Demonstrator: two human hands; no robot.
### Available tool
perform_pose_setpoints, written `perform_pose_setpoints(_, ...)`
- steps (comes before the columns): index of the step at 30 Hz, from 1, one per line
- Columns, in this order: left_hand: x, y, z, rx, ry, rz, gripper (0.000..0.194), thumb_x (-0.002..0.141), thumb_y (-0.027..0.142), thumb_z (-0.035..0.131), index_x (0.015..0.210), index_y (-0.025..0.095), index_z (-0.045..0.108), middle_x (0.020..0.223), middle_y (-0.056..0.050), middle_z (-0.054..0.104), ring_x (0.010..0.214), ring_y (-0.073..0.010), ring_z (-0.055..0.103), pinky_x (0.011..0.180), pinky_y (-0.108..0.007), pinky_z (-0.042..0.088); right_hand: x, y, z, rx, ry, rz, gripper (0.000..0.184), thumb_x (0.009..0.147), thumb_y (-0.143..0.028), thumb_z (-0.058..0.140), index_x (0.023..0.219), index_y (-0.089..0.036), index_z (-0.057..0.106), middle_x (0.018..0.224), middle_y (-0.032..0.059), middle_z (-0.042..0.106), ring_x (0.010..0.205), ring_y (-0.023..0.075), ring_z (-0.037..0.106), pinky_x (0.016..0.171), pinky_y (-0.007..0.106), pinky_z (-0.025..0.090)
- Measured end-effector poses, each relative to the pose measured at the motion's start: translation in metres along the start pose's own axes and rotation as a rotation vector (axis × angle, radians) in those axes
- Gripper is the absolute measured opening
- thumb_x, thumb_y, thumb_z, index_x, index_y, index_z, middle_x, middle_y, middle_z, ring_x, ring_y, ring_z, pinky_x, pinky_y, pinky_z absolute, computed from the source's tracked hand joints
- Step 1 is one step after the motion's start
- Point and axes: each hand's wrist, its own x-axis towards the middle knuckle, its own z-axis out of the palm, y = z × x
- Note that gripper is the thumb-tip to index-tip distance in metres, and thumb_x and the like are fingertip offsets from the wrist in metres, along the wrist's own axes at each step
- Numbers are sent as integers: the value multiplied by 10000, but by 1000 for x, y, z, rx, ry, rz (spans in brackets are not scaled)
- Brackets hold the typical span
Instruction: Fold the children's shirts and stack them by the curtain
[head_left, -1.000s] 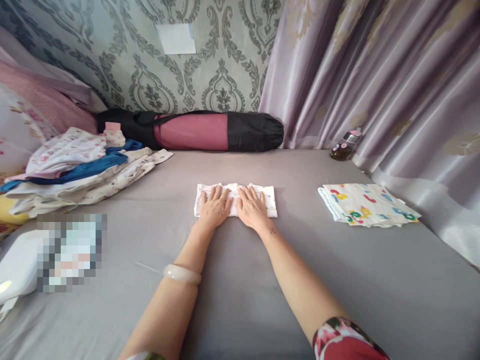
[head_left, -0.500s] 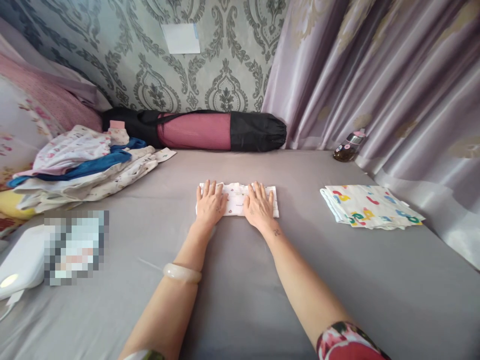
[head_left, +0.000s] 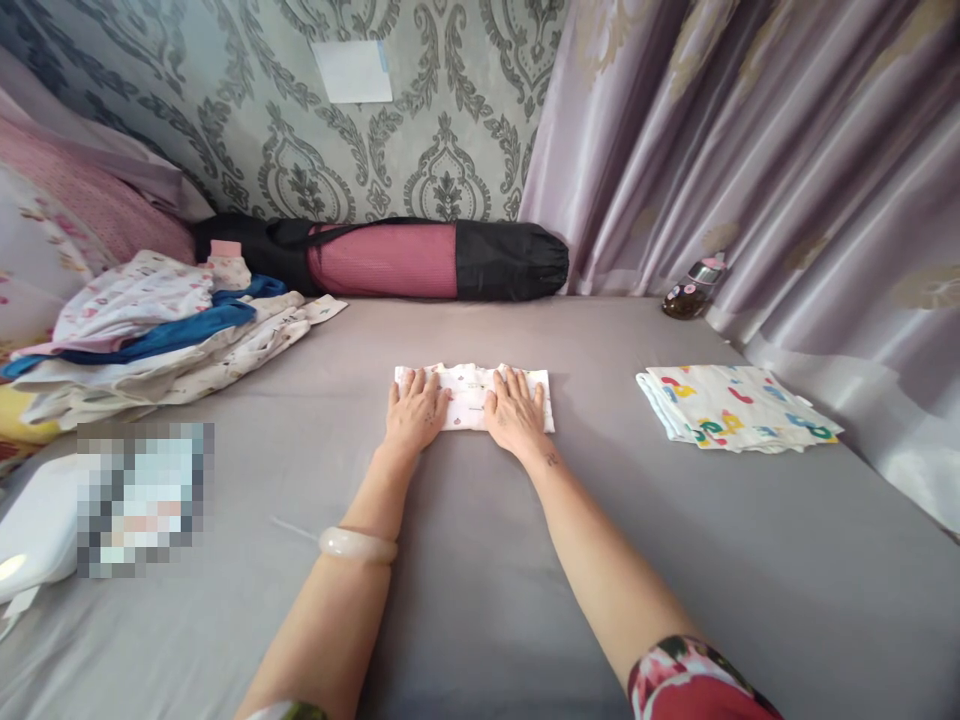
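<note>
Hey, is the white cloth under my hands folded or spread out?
Folded: the white cloth lies as a compact rectangle on the grey sheet, left hand and right hand flat on it.

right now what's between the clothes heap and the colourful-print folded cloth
In the head view, a folded white cloth lies there on the grey sheet, under the left hand and right hand.

Your left hand (head_left: 416, 410) lies flat on the left part of the folded cloth (head_left: 466, 400), your right hand (head_left: 516, 410) on its right part. Beneath is the grey sheet (head_left: 480, 580). To the left you have heaped clothes (head_left: 142, 310); to the right, a folded stack (head_left: 739, 405); far back, a bag (head_left: 382, 262) and, farther right, a bottle (head_left: 686, 293).
</note>
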Motion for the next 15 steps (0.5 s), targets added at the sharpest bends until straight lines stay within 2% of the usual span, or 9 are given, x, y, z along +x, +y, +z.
perform_pose_setpoints(6,-2,-9,-5,15,139,-59,536,997,405,283,1422,152,491,1543,-143,406,1484,-296,248,1204,-523,176,1,8,-8,-55,45,100,595,1011,-336,236,1524,-43,311,1606,179,244,1496,297,164,1196,547,66)
perform_pose_setpoints(11,0,-15,2,14,4,-116,598,993,423,283,1465,82,419,1568,-186,341,1468,-325,279,1182,-501,254,2,18,-11,-70,-23,211,622,1007,-345,210,1516,-1,303,1614,175,217,1494,290,172,1199,495,139)
perform_pose_setpoints(15,0,-16,5,-19,-5,-122,605,994,430,277,1475,85,400,1583,-182,313,1470,-318,278,1184,-479,257,3,19,-9,-74,-47,223,624,1004,-340,212,1523,-2,287,1618,168,214,1492,285,177,1198,449,166)
